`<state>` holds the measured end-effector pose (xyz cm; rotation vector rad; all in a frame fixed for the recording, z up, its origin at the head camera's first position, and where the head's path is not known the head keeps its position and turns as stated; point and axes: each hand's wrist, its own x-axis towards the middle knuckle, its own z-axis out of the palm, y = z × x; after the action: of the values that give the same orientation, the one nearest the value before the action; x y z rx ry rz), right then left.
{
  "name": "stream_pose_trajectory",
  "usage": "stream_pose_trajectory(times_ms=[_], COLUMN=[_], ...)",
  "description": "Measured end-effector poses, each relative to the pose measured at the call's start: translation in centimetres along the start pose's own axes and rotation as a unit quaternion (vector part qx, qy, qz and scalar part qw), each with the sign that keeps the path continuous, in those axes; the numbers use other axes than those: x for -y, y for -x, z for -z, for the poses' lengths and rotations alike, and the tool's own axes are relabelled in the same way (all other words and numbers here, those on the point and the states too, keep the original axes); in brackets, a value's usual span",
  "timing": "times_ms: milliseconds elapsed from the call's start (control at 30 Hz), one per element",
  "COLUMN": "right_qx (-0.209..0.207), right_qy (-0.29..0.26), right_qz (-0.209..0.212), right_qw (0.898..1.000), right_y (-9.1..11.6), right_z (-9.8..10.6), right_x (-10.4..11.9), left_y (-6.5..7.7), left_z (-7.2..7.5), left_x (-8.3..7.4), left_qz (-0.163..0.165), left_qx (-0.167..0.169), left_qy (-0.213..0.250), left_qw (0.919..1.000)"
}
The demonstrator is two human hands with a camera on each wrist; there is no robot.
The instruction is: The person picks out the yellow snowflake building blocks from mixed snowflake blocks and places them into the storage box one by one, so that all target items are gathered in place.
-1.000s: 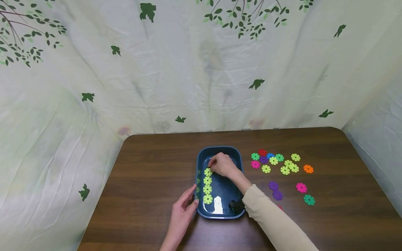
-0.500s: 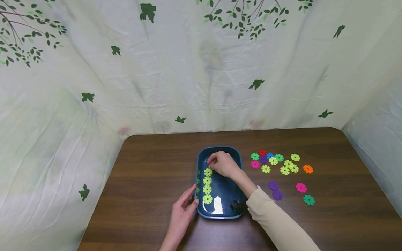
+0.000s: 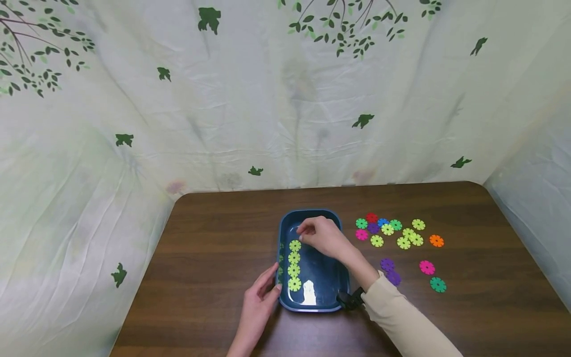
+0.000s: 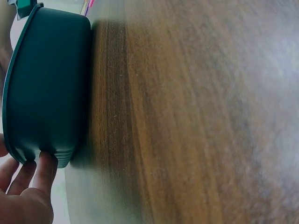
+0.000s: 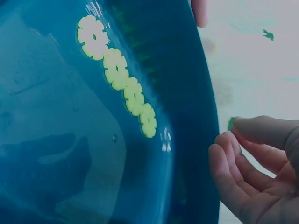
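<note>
A blue tray [image 3: 323, 277] lies lengthwise on the table. Along its left inner wall runs a straight row of several yellow-green flower-shaped discs [image 3: 291, 270], edge to edge; in the right wrist view these discs [image 5: 86, 42] lie flat on the tray's floor. My left hand [image 3: 257, 303] touches the tray's left side, and the left wrist view has its fingertips against the outer wall [image 4: 49, 88]. My right hand [image 3: 324, 239] hovers over the tray's far half, just beyond the row's far end. Its fingers are loosely bent, thumb near the index finger, and no disc shows in them.
Right of the tray, loose discs lie on the wooden table [image 3: 214, 248]: a mixed cluster with a red disc [image 3: 371, 217], a yellow-green group [image 3: 403, 243], an orange disc [image 3: 436, 241], purple discs [image 3: 387, 264], a pink disc [image 3: 427, 267] and a teal disc [image 3: 438, 284]. A patterned curtain [image 3: 267, 99] hangs behind.
My right hand has moved off the far disc of the row and a little to the right, leaving that disc in place. The left hand stays at the tray's side.
</note>
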<state>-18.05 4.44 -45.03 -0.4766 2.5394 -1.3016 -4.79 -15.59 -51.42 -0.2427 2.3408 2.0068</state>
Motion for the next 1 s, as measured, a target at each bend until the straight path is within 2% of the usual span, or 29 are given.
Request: stream_pose_trajectory(times_ms=[333,667,1000], right_qx=[-0.016,-0.039,-0.078], right_qy=[0.005,0.000,-0.021], right_qz=[-0.029,-0.026,-0.046], right_qw=[0.999,0.999,0.996], right_y=[2.0,4.1,5.9], right_z=[1.2,2.2,3.3], right_x=[-0.4,-2.3,-4.2], left_y=[0.0,0.0,0.0], left_z=[0.1,0.1,0.0], left_x=[0.1,0.1,0.0], left_qz=[0.000,-0.007,-0.009], left_qx=[0.001,0.000,0.000], left_qy=[0.002,0.000,0.004], left_qw=[1.0000,1.0000,0.9999])
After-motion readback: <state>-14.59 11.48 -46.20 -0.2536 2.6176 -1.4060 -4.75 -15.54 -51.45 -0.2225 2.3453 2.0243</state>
